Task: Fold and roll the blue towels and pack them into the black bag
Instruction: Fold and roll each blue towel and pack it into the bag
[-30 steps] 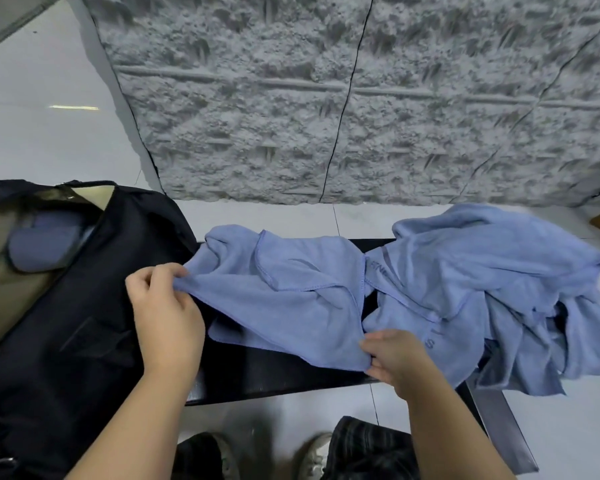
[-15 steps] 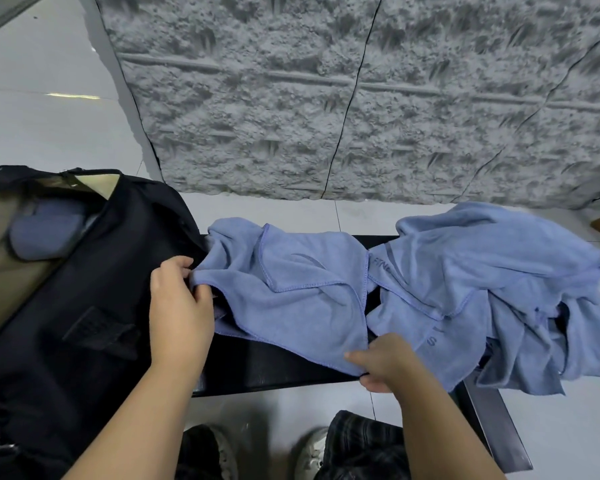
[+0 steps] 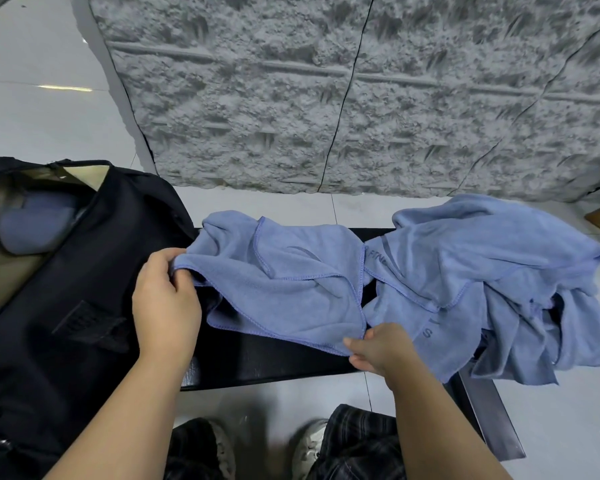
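background: grey textured wall (image 3: 361,98), pale tiled floor (image 3: 42,126)
surface: black tabletop (image 3: 274,362)
towel: blue towel (image 3: 284,285) rumpled mid-tabletop, part folded over
left hand (image 3: 165,306): pinches towel's left corner, over the bag's edge
right hand (image 3: 381,348): pinches towel's near-right corner at tabletop's near edge
pile: more blue towels (image 3: 492,278) heaped at right end, draping off
bag: black bag (image 3: 66,299) open at left end, rolled towel (image 3: 32,226) inside

We are working from one wide-angle head view, looking forward and steeply down. It is sitting close over the black bench (image 3: 257,362), with shoes (image 3: 305,445) showing at the bottom edge and the grey textured wall (image 3: 361,98) filling the top. Edges are bowing outward.
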Demonstrator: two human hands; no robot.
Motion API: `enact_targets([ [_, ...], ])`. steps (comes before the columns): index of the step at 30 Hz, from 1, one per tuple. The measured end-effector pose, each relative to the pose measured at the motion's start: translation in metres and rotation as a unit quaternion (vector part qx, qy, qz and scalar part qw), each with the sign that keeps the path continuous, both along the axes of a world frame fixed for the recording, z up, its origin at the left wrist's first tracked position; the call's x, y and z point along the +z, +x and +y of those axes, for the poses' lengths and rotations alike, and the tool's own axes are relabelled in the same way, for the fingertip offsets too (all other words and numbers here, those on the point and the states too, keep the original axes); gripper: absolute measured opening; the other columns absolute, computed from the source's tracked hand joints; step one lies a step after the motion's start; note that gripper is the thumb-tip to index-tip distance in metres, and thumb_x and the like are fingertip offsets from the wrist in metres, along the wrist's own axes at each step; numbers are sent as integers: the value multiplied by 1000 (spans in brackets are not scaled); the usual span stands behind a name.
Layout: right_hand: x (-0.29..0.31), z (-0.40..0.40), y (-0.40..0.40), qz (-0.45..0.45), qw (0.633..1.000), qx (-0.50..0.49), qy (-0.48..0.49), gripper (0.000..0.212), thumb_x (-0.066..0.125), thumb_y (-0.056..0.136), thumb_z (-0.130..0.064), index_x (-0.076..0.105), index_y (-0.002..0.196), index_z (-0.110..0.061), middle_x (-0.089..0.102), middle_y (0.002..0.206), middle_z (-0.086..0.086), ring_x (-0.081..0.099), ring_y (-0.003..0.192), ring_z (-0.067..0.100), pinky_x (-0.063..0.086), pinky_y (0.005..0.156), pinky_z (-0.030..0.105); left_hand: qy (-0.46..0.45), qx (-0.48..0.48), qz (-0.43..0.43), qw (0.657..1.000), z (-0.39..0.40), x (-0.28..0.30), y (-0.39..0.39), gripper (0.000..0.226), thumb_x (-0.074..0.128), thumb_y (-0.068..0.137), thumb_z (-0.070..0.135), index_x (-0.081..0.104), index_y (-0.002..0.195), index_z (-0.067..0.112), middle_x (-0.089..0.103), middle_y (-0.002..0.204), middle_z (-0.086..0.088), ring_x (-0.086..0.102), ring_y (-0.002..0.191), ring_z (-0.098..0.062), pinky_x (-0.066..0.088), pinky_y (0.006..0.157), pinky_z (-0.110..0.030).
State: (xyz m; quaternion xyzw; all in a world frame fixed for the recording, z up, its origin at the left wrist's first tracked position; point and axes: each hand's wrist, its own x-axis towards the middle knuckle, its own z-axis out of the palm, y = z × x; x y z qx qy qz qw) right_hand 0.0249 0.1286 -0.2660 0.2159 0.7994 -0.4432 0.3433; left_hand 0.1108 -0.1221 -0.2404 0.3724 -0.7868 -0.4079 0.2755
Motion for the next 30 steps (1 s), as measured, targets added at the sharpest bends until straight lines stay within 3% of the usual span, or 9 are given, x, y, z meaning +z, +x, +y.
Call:
enact_targets([
  [5, 0, -4, 1, 35, 998, 38, 40, 35, 73, 81, -13, 42, 65, -9, 51, 60, 7, 54, 50, 16, 52, 61, 28, -3, 1, -3, 1000, 0, 0, -1, 21, 44, 91, 9, 57, 105, 17, 61, 99, -3, 56, 90, -21, 40, 76, -31],
  [8, -5, -5, 4, 102, 981, 106, 124, 36, 76, 78, -23, 44, 72, -8, 52, 69, 5, 55, 68, 23, 51, 68, 36, -4, 4, 3, 1000, -1, 0, -1, 19, 44, 90, 9, 55, 102, 19, 62, 97, -2, 58, 87, -24, 43, 75, -33],
  [11, -4, -7, 8, 151, 952, 177, 198, 36, 71, 83, -29, 40, 79, -11, 46, 72, 0, 47, 77, 21, 33, 55, 26, 25, 18, 2, 1000, -2, 1, 0, 13, 44, 91, 13, 47, 100, 21, 59, 87, 3, 61, 81, -27, 47, 72, -39],
  [14, -3, -11, 11, 190, 918, 258, 233, 35, 59, 92, -22, 33, 68, -17, 42, 68, -2, 45, 75, 19, 27, 49, 23, 50, 29, 0, 998, -1, 2, 1, 11, 47, 92, 16, 41, 100, 18, 57, 82, 5, 62, 79, -29, 49, 71, -45],
  [17, -3, -17, 16, 254, 870, 330, 265, 17, 49, 95, -13, 38, 82, -15, 45, 85, 0, 44, 78, 17, 33, 61, 24, 63, 27, -13, 998, -2, 0, 1, 13, 50, 92, 25, 41, 98, 17, 58, 80, 5, 63, 76, -29, 49, 69, -44],
  [20, -4, -20, 26, 301, 809, 418, 283, 29, 46, 83, 9, 38, 90, -19, 37, 94, 1, 40, 79, 17, 29, 59, 25, 98, 15, -35, 994, -3, -8, 1, 18, 51, 87, 40, 46, 92, 23, 61, 81, 6, 65, 72, -28, 54, 70, -48],
  [25, -8, -18, 21, 342, 785, 440, 271, 20, 54, 81, 4, 54, 92, -12, 36, 78, -2, 46, 76, 21, 21, 47, 16, 133, -24, -96, 986, 0, -12, -2, 27, 49, 83, 51, 53, 79, 24, 65, 72, 0, 65, 64, -24, 57, 65, -45],
  [27, -3, -13, 18, 302, 769, 503, 254, 26, 46, 86, -3, 52, 111, -10, 43, 96, 2, 44, 91, 19, 33, 64, 17, 115, -45, -124, 985, 4, -12, -3, 27, 53, 83, 47, 53, 77, 21, 63, 71, 0, 62, 65, -24, 54, 62, -40],
  [30, 0, -7, 17, 298, 729, 553, 272, 35, 48, 87, -9, 49, 122, -9, 49, 120, 5, 45, 113, 19, 33, 92, 18, 49, -62, -188, 979, 10, -16, -7, 31, 60, 79, 47, 50, 79, 18, 56, 81, 1, 55, 68, -21, 41, 54, -32],
])
